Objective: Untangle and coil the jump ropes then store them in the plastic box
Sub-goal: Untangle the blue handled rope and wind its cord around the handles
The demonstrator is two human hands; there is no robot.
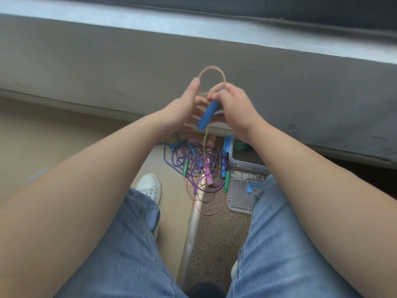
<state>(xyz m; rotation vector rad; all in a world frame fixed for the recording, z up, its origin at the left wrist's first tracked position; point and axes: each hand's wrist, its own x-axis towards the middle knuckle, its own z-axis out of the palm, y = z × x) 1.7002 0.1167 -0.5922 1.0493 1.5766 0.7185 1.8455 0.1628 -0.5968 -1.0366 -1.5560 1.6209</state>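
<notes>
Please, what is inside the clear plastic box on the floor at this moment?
In the plastic box, at its far end, something green is visible; it may be a rope handle, but it is blurred. The right forearm covers most of the box, so the rest is hidden.

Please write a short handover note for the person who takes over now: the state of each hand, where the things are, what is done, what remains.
Right hand grips the blue handle of a tan rope. Left hand is open inside that rope's loop.
The rope's tail hangs into the tangled pile on the floor.
The plastic box stands open right of the pile, its lid nearer; something green lies inside.
Done: one coil begun. Left: finish it, untangle the rest, store all.
</notes>
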